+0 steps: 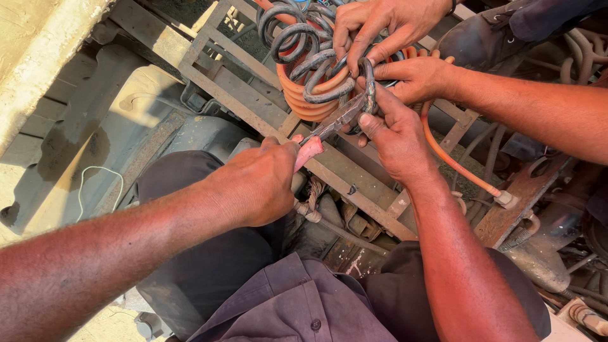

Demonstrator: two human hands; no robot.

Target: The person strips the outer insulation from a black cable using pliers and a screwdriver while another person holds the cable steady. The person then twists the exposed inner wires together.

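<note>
My left hand [256, 187] is closed around the red handles of a pair of pliers [335, 120]. The plier jaws bite on a loop of the grey coiled hose [304, 47], which winds through an orange coiled hose [304, 101]. My right hand [396, 136] grips that same grey loop right beside the jaws, thumb pressed on it. Another person's two hands reach in from the upper right. One hand [380, 25] holds the grey coils from above and the other hand [418, 76] pinches the loop near the jaws.
The coils rest on a rusty metal frame [228, 82] over greasy vehicle parts. One orange hose end runs right to a white fitting [506, 199]. A thin white cord [101, 183] lies at left. More hoses [579, 54] sit at upper right.
</note>
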